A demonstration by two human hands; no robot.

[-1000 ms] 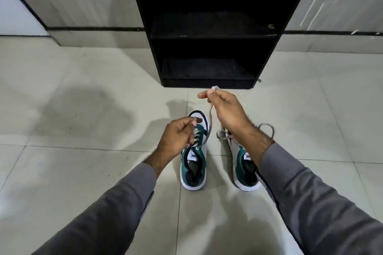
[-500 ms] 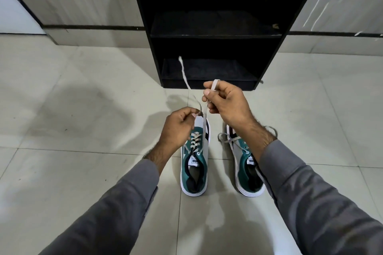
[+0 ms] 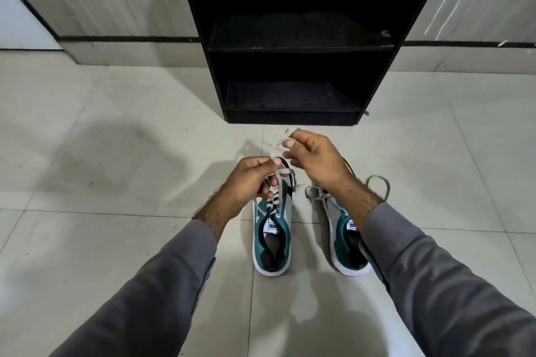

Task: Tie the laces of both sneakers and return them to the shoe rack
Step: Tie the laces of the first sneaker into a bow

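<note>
Two green, white and black sneakers stand side by side on the tiled floor, toes toward the rack. Over the toe half of the left sneaker (image 3: 272, 240), my left hand (image 3: 249, 182) pinches one grey lace strand. My right hand (image 3: 313, 159) is a little higher and to the right, pinching the other strand of that lace (image 3: 277, 151), which blurs between the hands. The right sneaker (image 3: 346, 238) lies partly under my right wrist, its laces (image 3: 377, 185) loose and looped on the floor.
A black shoe rack (image 3: 295, 46) with two bare shelves in view stands against the grey wall just beyond the sneakers. Pale floor tiles (image 3: 116, 153) stretch left and right. A doorway edge (image 3: 17, 23) shows at the far left.
My right hand has dropped from in front of the rack's base to just above the left sneaker. The lace end that flew up beside the left hand is down again. Both hands keep their strands.
</note>
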